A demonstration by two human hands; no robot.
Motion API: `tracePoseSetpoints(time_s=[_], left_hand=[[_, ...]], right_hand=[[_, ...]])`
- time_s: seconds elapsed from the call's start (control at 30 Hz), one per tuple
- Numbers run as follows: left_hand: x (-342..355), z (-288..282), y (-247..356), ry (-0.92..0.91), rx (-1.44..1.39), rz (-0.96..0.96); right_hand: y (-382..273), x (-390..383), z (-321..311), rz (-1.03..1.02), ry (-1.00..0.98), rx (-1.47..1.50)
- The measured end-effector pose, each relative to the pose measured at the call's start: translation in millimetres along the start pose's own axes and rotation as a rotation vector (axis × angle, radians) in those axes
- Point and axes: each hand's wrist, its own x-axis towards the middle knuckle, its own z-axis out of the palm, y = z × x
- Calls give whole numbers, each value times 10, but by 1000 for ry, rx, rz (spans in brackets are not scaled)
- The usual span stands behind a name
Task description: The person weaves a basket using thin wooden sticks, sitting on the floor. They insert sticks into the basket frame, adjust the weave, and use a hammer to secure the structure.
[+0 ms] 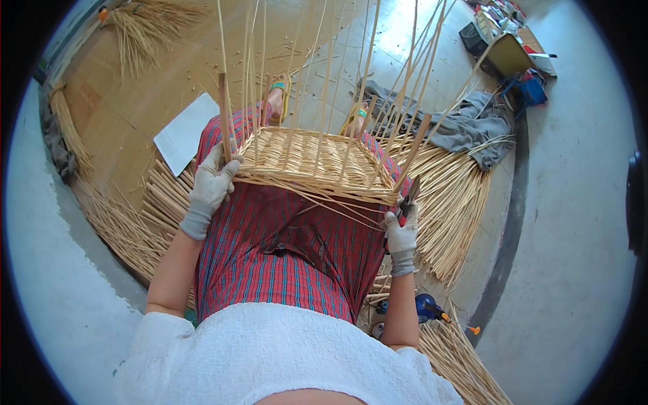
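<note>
A woven wicker basket base [314,155] with tall upright canes and thick corner posts rests across my lap, on red plaid cloth. My left hand [213,186], in a pale work glove, is closed on its near left corner, around the foot of a corner post [223,108]. Beside the near right corner, my gloved right hand [402,236] is closed on pruning shears [413,192] with red on the handles and dark blades pointing up. The blades are close to the right corner post [413,152]. Loose cane ends [337,206] stick out along the near edge.
Bundles of cane [466,209] lie on the floor at right, with more canes [121,223] and thick sticks [167,192] at left. A white sheet [186,135], a grey cloth [472,121], a blue tool [428,308] and boxes [507,54] are also around me.
</note>
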Motion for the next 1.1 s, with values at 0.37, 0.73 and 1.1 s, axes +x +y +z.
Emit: tracePoseSetpoints(time_s=[0.37, 0.73, 1.1], left_hand=[[-526, 1483, -223, -357, 1045, 1187], [-841, 641, 590, -804, 674, 1320], [-882, 352, 768, -906, 715, 1251]], right_hand=[[-982, -338, 79, -248, -61, -736], [-968, -298, 907, -698, -214, -1114], [-997, -249, 1172, -680, -425, -1189]])
